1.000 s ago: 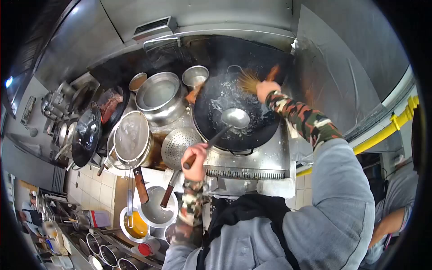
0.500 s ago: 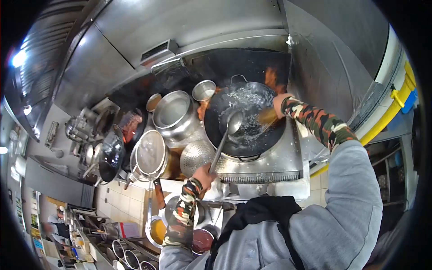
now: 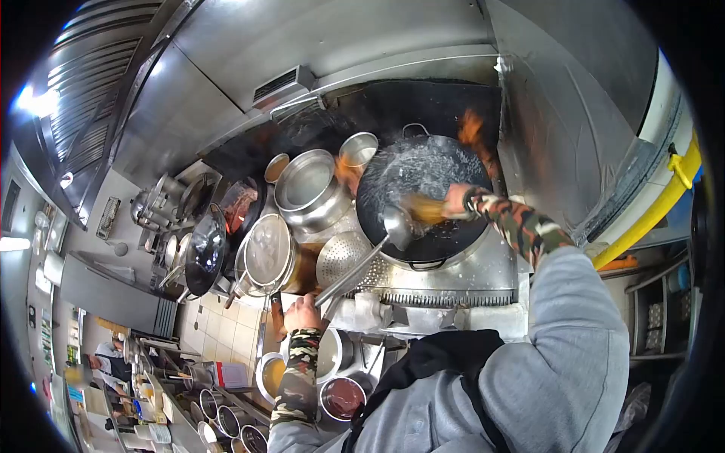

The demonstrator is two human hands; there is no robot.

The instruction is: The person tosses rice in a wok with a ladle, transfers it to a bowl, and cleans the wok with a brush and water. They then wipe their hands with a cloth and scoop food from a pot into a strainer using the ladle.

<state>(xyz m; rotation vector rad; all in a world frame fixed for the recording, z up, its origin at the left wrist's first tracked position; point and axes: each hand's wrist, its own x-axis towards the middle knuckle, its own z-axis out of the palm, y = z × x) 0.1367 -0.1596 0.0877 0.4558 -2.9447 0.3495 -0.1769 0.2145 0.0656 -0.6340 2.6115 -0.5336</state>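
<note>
Brush (image 3: 421, 209): bamboo bristles, blurred, inside the wok, low against its near wall, just right of the ladle bowl.
Right hand (image 3: 456, 201): fingers closed round the brush's grip, over the right half of the wok; camouflage sleeve runs back over the wok's right rim.
Wok (image 3: 438, 243): black and round, seated in the steel stove top; foamy water lies across its far half.
Ladle (image 3: 351, 271): steel; its bowl sits at the wok's near-left rim, and its long handle slants away down and left of the wok, passing over the strainer.
Left hand (image 3: 302, 313): wrapped tight round the end of the ladle handle, well off the wok's near-left side, below the stove's front edge.
Flames (image 3: 472, 124): orange tongues at the wok's far-right rim; another at its left rim, beside the steel pot.
Strainer (image 3: 338, 255): perforated steel bowl, just beside the wok's near-left edge.
Steel pot (image 3: 306, 181): large and open, just left of the wok.
Small steel cup (image 3: 359, 148): at the wok's far-left rim.
Lidded pan (image 3: 266, 249): further left of the wok, past the strainer.
Sauce bowls (image 3: 342, 398): one with red contents, one with orange, on a lower worktop on the near-left side of the wok.
Yellow pipe (image 3: 664, 204): well right of the wok, against the wall.
</note>
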